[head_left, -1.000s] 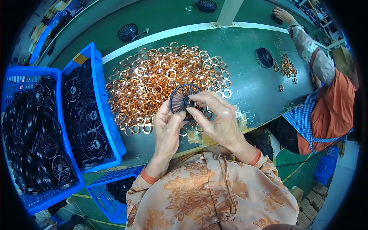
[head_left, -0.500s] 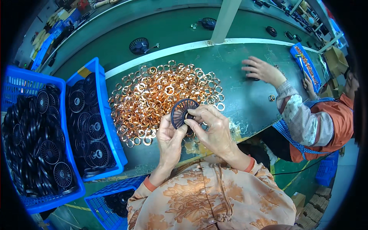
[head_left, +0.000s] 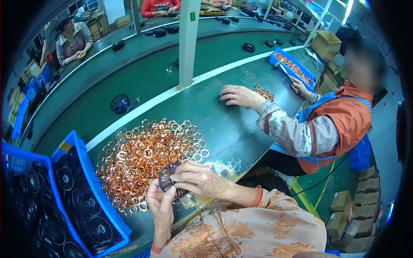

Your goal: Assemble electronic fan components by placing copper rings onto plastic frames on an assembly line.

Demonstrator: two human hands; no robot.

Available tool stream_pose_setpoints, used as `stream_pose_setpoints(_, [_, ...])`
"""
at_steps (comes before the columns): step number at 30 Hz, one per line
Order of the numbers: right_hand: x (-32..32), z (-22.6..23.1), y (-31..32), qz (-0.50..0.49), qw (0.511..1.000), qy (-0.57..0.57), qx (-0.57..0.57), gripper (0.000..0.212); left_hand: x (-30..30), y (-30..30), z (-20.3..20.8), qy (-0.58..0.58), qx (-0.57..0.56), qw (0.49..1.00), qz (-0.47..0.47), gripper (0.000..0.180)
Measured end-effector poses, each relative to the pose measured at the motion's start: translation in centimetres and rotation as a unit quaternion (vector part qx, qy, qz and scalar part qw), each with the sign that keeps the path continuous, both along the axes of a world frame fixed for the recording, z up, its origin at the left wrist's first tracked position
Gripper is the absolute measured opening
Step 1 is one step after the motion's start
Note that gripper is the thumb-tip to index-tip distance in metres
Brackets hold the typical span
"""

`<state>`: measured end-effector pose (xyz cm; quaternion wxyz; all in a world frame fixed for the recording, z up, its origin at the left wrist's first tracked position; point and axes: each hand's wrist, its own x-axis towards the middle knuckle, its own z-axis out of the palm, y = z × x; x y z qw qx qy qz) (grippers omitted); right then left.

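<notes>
A round black fan grille (head_left: 164, 179) with thin spokes is tilted in front of me, over the near edge of the copper rings (head_left: 148, 152). My left hand (head_left: 160, 205) pinches its lower rim between thumb and fingers. Closed over the middle of the grille is my right hand (head_left: 198, 177), its thumb and fingertips pressed at the hub. Whether a ring sits under those fingertips is hidden. The rings lie in a broad loose heap on the green table (head_left: 228, 137).
Left of the heap, a narrow blue crate (head_left: 92, 200) and a larger blue crate (head_left: 13, 151) hold black grilles. At right, a co-worker's hand (head_left: 244, 97) hovers near some rings (head_left: 263, 92). Beyond are a blue tray (head_left: 312, 84) and a white post (head_left: 187, 47).
My view has swung up and right, so the scene sits lower and further left. Both hands still hold the grille. The co-worker's hand is now nearer a small ring pile.
</notes>
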<state>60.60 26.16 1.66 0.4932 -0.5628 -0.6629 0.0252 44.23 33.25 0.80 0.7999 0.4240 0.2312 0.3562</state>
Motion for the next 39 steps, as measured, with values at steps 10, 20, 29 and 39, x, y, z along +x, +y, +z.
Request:
stream_pose_setpoints(10, [0.8, -0.2, -0.9, 0.123, 0.856, 0.452, -0.221, 0.071, 2.1, 0.5, 0.1, 0.064, 0.01, 0.998, -0.008, 0.021])
stream_pose_setpoints(20, [1.9, 0.1, -1.3, 0.079, 0.863, 0.463, -0.187, 0.035, 4.0, -0.2, 0.8, 0.108, 0.141, 0.984, -0.016, 0.017])
stream_pose_setpoints(29, [11.6, 0.0, 2.4, -0.293, 0.953, 0.056, -0.054, 0.022, 1.9, 1.3, 2.5, 0.194, 0.313, 0.928, 0.057, 0.064])
stream_pose_setpoints(39, [14.3, -1.4, 4.3, -0.214, 0.945, -0.218, -0.118, 0.027, -7.4, 2.7, 4.1, 0.349, 0.335, 0.845, 0.226, 0.041])
